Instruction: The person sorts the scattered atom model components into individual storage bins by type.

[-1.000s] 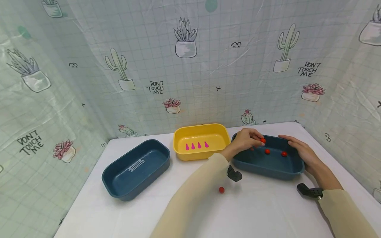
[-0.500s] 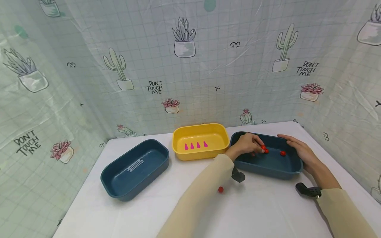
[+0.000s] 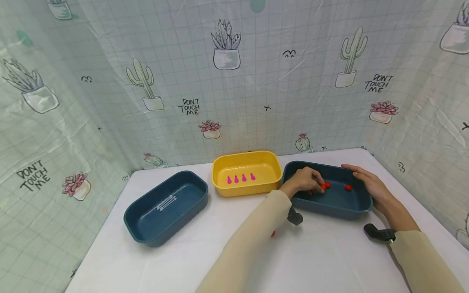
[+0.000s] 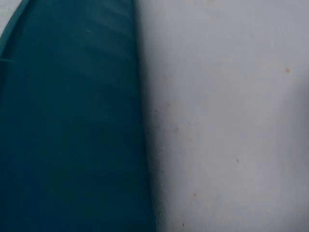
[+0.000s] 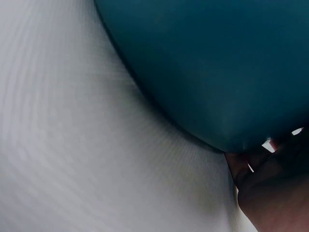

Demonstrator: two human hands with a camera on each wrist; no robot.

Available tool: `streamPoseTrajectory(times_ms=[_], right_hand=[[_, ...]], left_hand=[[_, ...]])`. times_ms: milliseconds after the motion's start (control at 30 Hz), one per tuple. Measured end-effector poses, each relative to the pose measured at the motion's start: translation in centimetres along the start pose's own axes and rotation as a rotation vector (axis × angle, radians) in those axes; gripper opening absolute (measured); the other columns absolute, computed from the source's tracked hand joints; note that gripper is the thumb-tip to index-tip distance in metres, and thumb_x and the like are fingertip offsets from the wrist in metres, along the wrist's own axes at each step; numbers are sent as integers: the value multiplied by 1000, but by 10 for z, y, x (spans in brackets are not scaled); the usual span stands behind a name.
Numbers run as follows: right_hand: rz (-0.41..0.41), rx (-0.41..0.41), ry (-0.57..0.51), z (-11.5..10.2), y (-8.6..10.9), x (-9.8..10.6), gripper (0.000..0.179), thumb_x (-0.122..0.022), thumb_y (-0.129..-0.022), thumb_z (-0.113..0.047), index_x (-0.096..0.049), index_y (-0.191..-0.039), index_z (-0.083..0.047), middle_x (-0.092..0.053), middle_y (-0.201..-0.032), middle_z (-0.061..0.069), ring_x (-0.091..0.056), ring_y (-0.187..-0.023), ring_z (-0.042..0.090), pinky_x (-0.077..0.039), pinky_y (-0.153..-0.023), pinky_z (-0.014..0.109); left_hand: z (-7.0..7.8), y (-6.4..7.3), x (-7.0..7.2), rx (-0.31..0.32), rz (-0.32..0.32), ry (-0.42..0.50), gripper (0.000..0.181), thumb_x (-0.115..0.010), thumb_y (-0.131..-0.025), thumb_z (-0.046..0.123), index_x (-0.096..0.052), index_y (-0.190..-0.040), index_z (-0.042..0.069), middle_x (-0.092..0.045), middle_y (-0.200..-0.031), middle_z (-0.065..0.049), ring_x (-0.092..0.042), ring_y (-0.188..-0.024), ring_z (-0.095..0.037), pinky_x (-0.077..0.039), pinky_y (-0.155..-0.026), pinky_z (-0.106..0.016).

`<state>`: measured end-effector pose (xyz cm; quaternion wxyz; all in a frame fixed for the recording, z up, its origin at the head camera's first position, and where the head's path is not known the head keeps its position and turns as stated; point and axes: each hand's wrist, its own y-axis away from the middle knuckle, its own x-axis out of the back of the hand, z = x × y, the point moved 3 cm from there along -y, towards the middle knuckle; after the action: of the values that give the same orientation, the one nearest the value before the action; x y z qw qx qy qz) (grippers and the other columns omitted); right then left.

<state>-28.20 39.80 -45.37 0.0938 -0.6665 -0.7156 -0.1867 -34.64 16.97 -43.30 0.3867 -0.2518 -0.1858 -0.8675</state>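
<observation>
My left hand (image 3: 306, 181) reaches into the right-hand dark blue tray (image 3: 329, 209) and pinches a small red ball (image 3: 323, 187) low over its floor. Right beside those fingertips lies a second red ball (image 3: 327, 184), and another red ball (image 3: 348, 187) sits further right in the tray. My right hand (image 3: 374, 188) rests at the tray's right end, its fingers along the rim. In the right wrist view, part of the right hand (image 5: 277, 193) lies against the tray's outer wall (image 5: 217, 72). Only the tray wall (image 4: 72, 121) and white surface show in the left wrist view.
A yellow tray (image 3: 247, 189) with several pink pieces (image 3: 244, 178) stands at the back middle. The left dark blue tray (image 3: 190, 207) holds several thin white sticks (image 3: 166, 202). On the white table, one more red ball (image 3: 272, 234) is mostly hidden by the left sleeve.
My left hand has lowered the pinched red ball toward the tray floor, next to another ball. The left sleeve has shifted right and covers more of the ball on the table. My right hand stays put.
</observation>
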Motion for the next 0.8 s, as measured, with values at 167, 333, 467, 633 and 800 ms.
streamPoseTrajectory(times_ms=[167, 333, 467, 633, 800], right_hand=[[1, 1, -13, 1, 0, 1, 54, -25, -113, -47, -31, -164, -28, -19, -174, -1, -17, -157, 36, -33, -118, 31], [9, 26, -19, 3, -2, 2, 55, -27, -112, -48, -33, -163, -27, -26, -169, -8, -29, -151, 17, -39, -94, 7], [8, 33, -19, 3, -3, 2, 55, -28, -113, -47, -33, -163, -26, -28, -167, -9, -33, -145, 8, -39, -90, 5], [11, -1, -11, 0, -3, 0, 54, -25, -113, -46, -31, -164, -28, -18, -174, 2, -19, -156, 36, -34, -118, 30], [13, -14, -25, 0, -3, -1, 53, -23, -113, -44, -30, -164, -28, -13, -175, 8, -14, -156, 42, -18, -125, 64]], left_hand=[[-1, -1, -2, 18, -11, -59, 13, -86, -85, 15, -77, -94, 16, -67, -102, 1, -65, -60, -13, -56, -59, -21], [-2, -1, -3, 28, -19, -47, 12, -85, -85, 16, -77, -94, 15, -67, -101, 0, -64, -60, -12, -56, -60, -20], [-3, -2, -2, 35, -25, -58, 12, -85, -86, 17, -77, -95, 16, -68, -106, 0, -64, -60, -11, -56, -59, -19], [-3, -3, -3, 32, -33, -56, 12, -84, -87, 15, -78, -97, 16, -69, -112, 0, -63, -60, -11, -56, -59, -20], [-4, -5, -5, 26, -44, -47, 11, -82, -88, 13, -78, -97, 16, -69, -110, 1, -61, -60, -11, -55, -57, -20]])
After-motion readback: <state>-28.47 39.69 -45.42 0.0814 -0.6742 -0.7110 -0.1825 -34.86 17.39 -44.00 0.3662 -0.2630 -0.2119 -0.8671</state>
